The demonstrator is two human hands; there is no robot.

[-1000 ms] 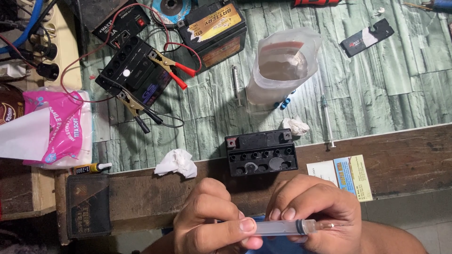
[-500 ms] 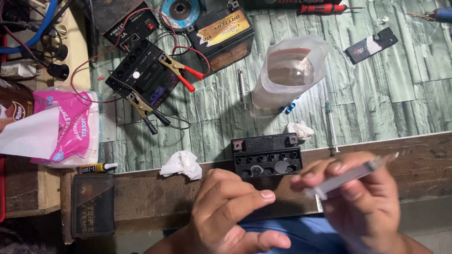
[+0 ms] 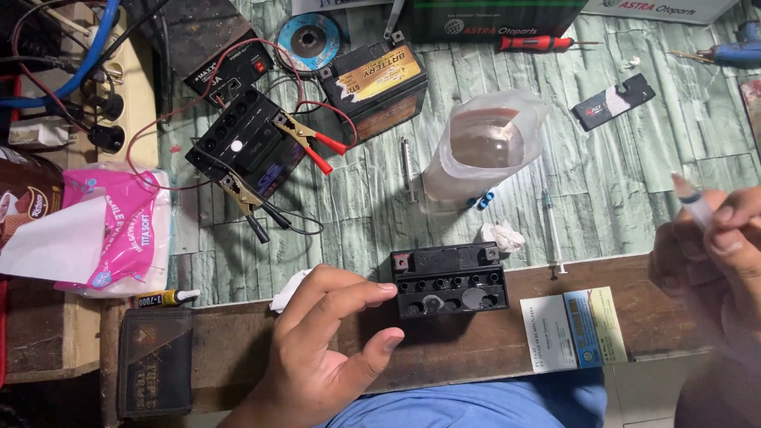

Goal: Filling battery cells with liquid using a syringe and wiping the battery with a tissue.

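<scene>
A pink tissue pack (image 3: 111, 230) lies far left of the left hand (image 3: 329, 341), whose fingers (image 3: 349, 289) spread open, empty, their tips touching the left end of the small black battery (image 3: 450, 279) on the table (image 3: 634, 174). Beyond the battery stands a clear plastic container (image 3: 483, 154). The right hand (image 3: 717, 254) pinches its fingers (image 3: 733, 234) closed around a syringe (image 3: 694, 202), raised.

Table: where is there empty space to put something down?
Bare green boards lie between the plastic jug, the black card and the right hand. A smaller gap sits between the loose syringe and that hand. The upper left is crowded with batteries, clips and cables.
</scene>
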